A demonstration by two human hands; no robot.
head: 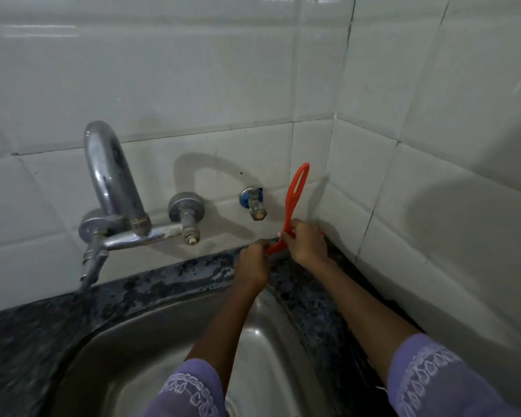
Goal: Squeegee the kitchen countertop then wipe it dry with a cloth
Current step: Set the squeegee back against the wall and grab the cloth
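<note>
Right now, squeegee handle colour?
Orange-red; the squeegee handle shows best in the head view.

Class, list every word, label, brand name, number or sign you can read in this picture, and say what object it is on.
None: nothing readable shows on the orange squeegee, the tap, the wall tiles, the sink or the countertop. The sleeves carry only white embroidery, no letters.

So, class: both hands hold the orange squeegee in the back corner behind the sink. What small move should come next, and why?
Probably draw the squeegee leftward along the countertop strip. Both the left hand and right hand grip it low at the corner, and the dark strip behind the sink looks wet.
</note>
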